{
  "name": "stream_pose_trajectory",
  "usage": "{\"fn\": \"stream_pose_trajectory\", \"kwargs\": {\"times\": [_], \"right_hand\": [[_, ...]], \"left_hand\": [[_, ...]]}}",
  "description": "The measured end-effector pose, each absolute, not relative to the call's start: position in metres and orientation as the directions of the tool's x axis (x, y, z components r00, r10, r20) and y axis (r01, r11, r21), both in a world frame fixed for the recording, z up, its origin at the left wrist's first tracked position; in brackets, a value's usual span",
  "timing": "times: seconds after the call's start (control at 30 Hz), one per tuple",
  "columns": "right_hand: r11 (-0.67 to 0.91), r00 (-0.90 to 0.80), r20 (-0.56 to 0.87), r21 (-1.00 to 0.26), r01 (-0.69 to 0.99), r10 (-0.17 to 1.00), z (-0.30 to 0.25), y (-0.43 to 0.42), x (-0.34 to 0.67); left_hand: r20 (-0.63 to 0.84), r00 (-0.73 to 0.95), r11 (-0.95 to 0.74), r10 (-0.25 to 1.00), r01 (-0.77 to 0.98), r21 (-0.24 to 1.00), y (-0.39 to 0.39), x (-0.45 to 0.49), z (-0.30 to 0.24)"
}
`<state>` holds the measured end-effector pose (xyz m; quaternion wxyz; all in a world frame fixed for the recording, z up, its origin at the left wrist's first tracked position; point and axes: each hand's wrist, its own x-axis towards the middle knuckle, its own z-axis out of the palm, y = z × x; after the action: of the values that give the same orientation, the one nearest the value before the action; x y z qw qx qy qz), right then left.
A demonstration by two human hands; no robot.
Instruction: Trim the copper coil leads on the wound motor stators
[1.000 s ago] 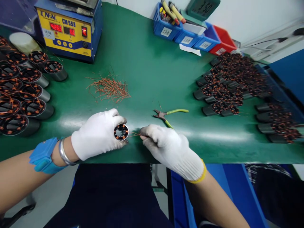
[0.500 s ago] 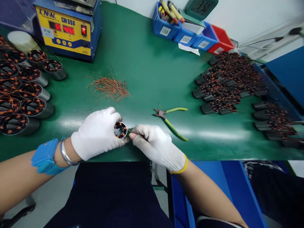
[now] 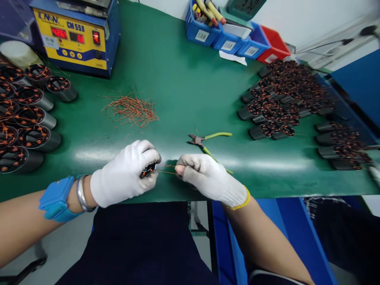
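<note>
My gloved left hand [image 3: 130,170] is closed around a motor stator [image 3: 148,169], a dark metal cylinder wound with copper; the fingers hide most of it. Thin copper wires [image 3: 168,171] stretch from the stator across to my right hand [image 3: 204,174], gloved as well, whose thumb and finger pinch their ends. Just beyond my right hand lie side cutters [image 3: 197,139] with green handles, jaws to the left. A loose heap of copper wire offcuts [image 3: 133,110] rests on the green mat [image 3: 178,95] past my left hand.
Rows of wound stators stand at the left [image 3: 35,138] and the right [image 3: 276,103]. A yellow-and-blue CM558 unit [image 3: 74,43] sits at the back left. Blue bins [image 3: 204,33] and a red bin [image 3: 274,43] line the back. At the far right edge, part of another person's glove [image 3: 374,174] shows.
My right hand has drawn away to the right, and a longer stretch of wire shows between the hands. The stator has turned in my left hand, its open end now partly covered.
</note>
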<state>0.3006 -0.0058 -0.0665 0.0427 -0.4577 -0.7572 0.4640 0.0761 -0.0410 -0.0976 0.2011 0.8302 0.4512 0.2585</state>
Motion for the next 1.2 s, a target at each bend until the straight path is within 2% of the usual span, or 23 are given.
{"fn": "stream_pose_trajectory", "kwargs": {"times": [0.07,0.13,0.2,0.23,0.27,0.33,0.43,0.53,0.7,0.8,0.9,0.97,1.0,1.07,1.13,1.2], "right_hand": [[0.160,-0.535,-0.275,-0.760,0.630,0.799,-0.064,-0.005,0.309],[0.325,-0.477,-0.016,-0.712,0.622,0.879,-0.060,-0.005,0.310],[0.533,-0.493,0.236,-0.556,0.638,0.837,-0.058,-0.007,0.301],[0.604,-0.546,0.273,-0.476,0.639,0.792,-0.059,-0.008,0.295],[0.655,-0.614,0.250,-0.428,0.623,0.748,-0.061,-0.008,0.288],[0.682,-0.717,0.113,-0.439,0.585,0.688,-0.068,-0.009,0.276],[0.546,-0.692,-0.077,-0.554,0.629,0.718,-0.077,-0.008,0.272],[0.406,-0.617,-0.167,-0.618,0.673,0.769,-0.075,-0.005,0.281],[0.305,-0.648,-0.204,-0.754,0.582,0.733,-0.065,-0.001,0.295],[0.314,-0.678,-0.145,-0.803,0.506,0.721,-0.062,0.003,0.297],[0.346,-0.569,-0.014,-0.782,0.519,0.822,-0.060,0.009,0.297],[0.291,-0.480,0.046,-0.844,0.451,0.876,-0.059,0.016,0.295],[0.240,-0.484,0.015,-0.882,0.407,0.875,-0.059,0.020,0.292],[0.112,-0.626,-0.186,-0.907,0.405,0.758,-0.059,0.029,0.285],[0.032,-0.736,-0.429,-0.854,0.519,0.523,-0.060,0.036,0.276],[-0.050,-0.751,-0.558,-0.813,0.580,0.354,-0.063,0.039,0.266]], "left_hand": [[0.269,0.444,-0.516,0.854,0.660,0.546,-0.042,0.078,-0.100],[0.279,0.439,-0.518,0.854,0.674,0.527,-0.043,0.078,-0.101],[0.280,0.443,-0.523,0.852,0.680,0.514,-0.043,0.079,-0.101],[0.281,0.447,-0.527,0.849,0.680,0.510,-0.043,0.079,-0.102],[0.288,0.447,-0.531,0.847,0.678,0.508,-0.043,0.079,-0.102],[0.307,0.438,-0.535,0.845,0.675,0.508,-0.042,0.079,-0.104],[0.331,0.409,-0.526,0.850,0.690,0.498,-0.043,0.079,-0.106],[0.354,0.390,-0.523,0.850,0.710,0.472,-0.043,0.079,-0.108],[0.367,0.418,-0.551,0.831,0.712,0.437,-0.044,0.080,-0.106],[0.371,0.431,-0.563,0.822,0.710,0.423,-0.044,0.081,-0.105],[0.385,0.427,-0.568,0.818,0.705,0.424,-0.044,0.083,-0.104],[0.391,0.414,-0.560,0.822,0.714,0.420,-0.044,0.084,-0.104],[0.390,0.410,-0.556,0.824,0.719,0.418,-0.044,0.084,-0.104],[0.393,0.408,-0.555,0.824,0.724,0.410,-0.044,0.085,-0.105],[0.398,0.417,-0.563,0.817,0.724,0.398,-0.044,0.085,-0.105],[0.399,0.421,-0.565,0.814,0.732,0.380,-0.043,0.085,-0.106]]}}
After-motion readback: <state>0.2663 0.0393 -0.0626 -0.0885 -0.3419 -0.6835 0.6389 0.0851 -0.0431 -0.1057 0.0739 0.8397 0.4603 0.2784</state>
